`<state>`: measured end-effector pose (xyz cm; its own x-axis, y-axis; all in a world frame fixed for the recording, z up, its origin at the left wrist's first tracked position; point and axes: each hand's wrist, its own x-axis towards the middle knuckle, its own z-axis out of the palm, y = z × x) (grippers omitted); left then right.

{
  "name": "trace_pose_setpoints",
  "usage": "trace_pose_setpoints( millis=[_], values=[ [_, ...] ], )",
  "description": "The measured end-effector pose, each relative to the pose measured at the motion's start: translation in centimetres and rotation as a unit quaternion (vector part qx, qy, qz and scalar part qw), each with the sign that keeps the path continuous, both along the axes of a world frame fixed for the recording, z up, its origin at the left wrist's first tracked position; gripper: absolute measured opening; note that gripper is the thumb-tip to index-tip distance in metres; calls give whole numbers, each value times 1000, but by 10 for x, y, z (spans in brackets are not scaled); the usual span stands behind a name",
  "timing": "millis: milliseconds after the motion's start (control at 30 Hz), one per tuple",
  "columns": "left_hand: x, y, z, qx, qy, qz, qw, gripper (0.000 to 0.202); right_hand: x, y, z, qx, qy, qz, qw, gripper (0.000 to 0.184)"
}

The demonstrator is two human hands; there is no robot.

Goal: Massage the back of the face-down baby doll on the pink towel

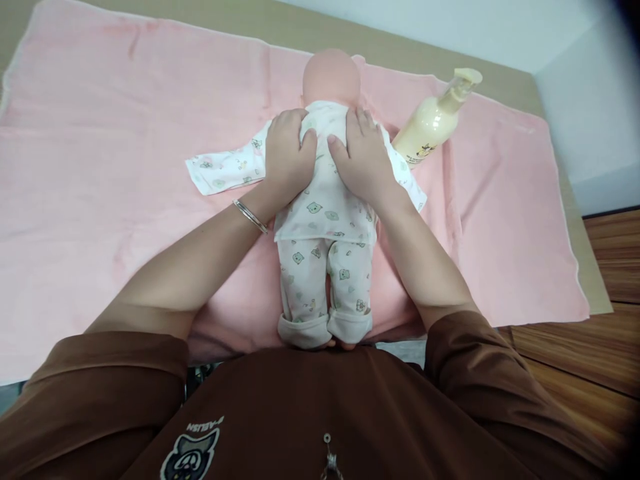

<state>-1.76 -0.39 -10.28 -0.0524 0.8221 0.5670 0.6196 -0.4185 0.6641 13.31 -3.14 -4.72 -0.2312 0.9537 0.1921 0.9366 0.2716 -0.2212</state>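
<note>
A baby doll lies face down, its bald head pointing away from me and its feet close to my body. It wears a white printed top and matching trousers with turned-up cuffs. My left hand is curled over the doll's left shoulder, thumb on its upper back. Over the other shoulder lies my right hand, its fingers bent across the top and its thumb pointing inward. The fingertips are partly hidden. One sleeve stretches out to the left; the other shows beneath my right wrist.
A pink blanket covers most of the pale table. On it, to the right of the doll, is a cream-coloured pump bottle, tilted in view. White walls stand behind, and a wooden floor shows at the right.
</note>
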Motion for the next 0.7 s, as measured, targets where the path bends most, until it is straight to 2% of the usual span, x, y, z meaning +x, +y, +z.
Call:
trace_pose_setpoints(
  millis=[100, 233, 367, 500, 600, 700],
  values=[
    [-1, 1, 1, -8, 11, -1, 1000, 19, -20, -26, 4, 24, -53, -21, 998, 56],
    [-4, 1, 1, -19, 19, -22, 999, 25, -37, -50, 9, 62, -64, 31, 996, 51],
    [-5, 0, 4, -43, -2, -29, 999, 25, -22, -24, 2, 48, -6, 69, 996, 48],
    [-4, -4, 7, -19, 19, -24, 999, 26, 4, 9, -7, 2, 77, 24, 997, 53],
    [-4, -4, 6, -6, 25, -20, 999, 22, 5, 7, -4, -3, 40, -18, 999, 57],
    [-3, -2, 2, -7, 21, -29, 999, 17, -9, -16, 2, 15, 8, -32, 999, 56]
  ],
)
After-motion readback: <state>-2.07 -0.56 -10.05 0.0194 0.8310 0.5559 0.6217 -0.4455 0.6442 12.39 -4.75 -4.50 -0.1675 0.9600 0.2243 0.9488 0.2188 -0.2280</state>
